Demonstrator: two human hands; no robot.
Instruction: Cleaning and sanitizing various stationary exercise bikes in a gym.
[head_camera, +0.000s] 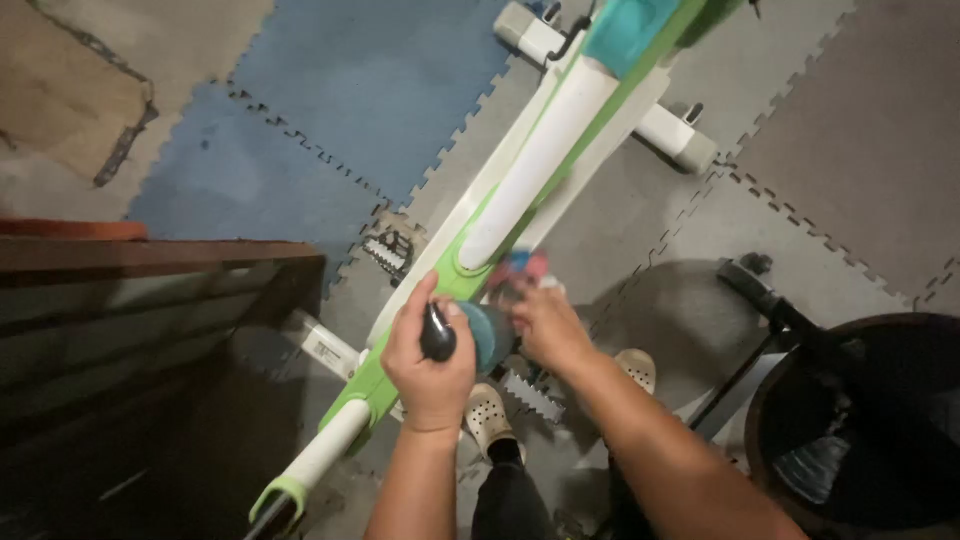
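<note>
Head view: green-white exercise bike frame (520, 190) (slanting).

Two hands working at a green-and-white exercise bike frame (520, 170)

The left hand (430, 360) is gripping a black knob (438, 333) beside a teal part (490, 335) (blurred), while the right hand (548, 325) is touching that part; foam floor mats (330, 90) are lying below, a dark bin (860, 420) standing at right.

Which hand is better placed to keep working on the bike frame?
Left hand, probably: it grips the black handle right at the green-and-white frame. Right hand sits beside it, its fingers blurred.
</note>
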